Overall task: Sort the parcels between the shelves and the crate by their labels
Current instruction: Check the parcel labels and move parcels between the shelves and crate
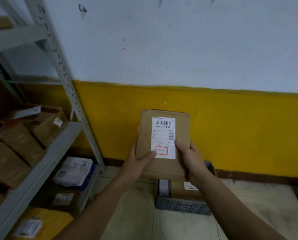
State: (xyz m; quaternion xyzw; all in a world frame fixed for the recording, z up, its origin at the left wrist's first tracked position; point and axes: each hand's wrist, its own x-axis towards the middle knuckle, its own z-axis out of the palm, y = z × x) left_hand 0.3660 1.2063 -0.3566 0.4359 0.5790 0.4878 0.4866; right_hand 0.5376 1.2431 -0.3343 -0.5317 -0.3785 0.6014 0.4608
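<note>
Mid-sort, I'd say: left hand (pixel 138 163) & right hand (pixel 192 161) both grip the brown parcel (pixel 181 129), label (pixel 163 135) up, over the grey crate (pixel 183 206) w/ more pkgs inside; shelves (pixel 46 158) part-filled

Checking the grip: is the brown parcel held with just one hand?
No, the left hand and the right hand both grip the brown parcel, one on each side.

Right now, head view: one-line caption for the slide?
Left hand and right hand hold a brown parcel, label facing camera, above the grey crate, beside metal shelves.
</note>
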